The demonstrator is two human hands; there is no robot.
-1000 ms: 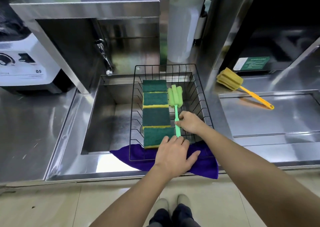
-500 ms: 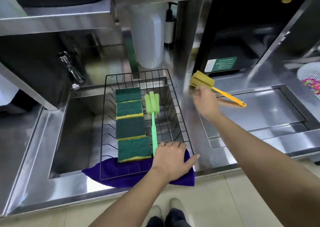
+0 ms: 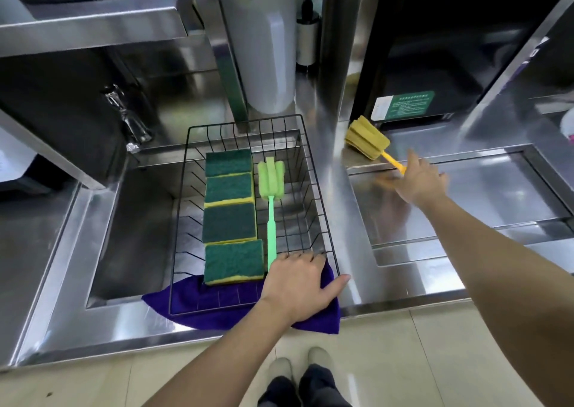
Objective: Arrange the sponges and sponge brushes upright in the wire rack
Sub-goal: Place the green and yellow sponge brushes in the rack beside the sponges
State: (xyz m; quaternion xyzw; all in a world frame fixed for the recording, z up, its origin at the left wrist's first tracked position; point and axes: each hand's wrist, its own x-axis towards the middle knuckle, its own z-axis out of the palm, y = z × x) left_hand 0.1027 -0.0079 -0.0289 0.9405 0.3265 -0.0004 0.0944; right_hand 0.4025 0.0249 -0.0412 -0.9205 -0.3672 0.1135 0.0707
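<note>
A black wire rack [image 3: 311, 170] sits over the sink. Inside it, several green-topped yellow sponges [image 3: 229, 223] lie in a row on the left. A green sponge brush [image 3: 271, 183] lies beside them, head toward the back. My left hand [image 3: 295, 285] rests on the rack's front rim, fingers curled over the wire and thumb out on the cloth. A yellow sponge brush [image 3: 366, 138] lies on the steel counter to the right. My right hand [image 3: 419, 183] is blurred over its orange handle; whether the fingers hold the handle is unclear.
A purple cloth [image 3: 192, 301] lies under the rack's front edge. The steel sink [image 3: 133, 235] has a tap [image 3: 127, 117] at its back left. A white cylinder [image 3: 267, 49] and a pump bottle [image 3: 307, 27] stand behind. A shallow steel recess [image 3: 481, 207] lies at right.
My right hand let go of the green brush's handle and swung right, past the yellow brush's head to its handle. The left hand stayed on the rack's rim.
</note>
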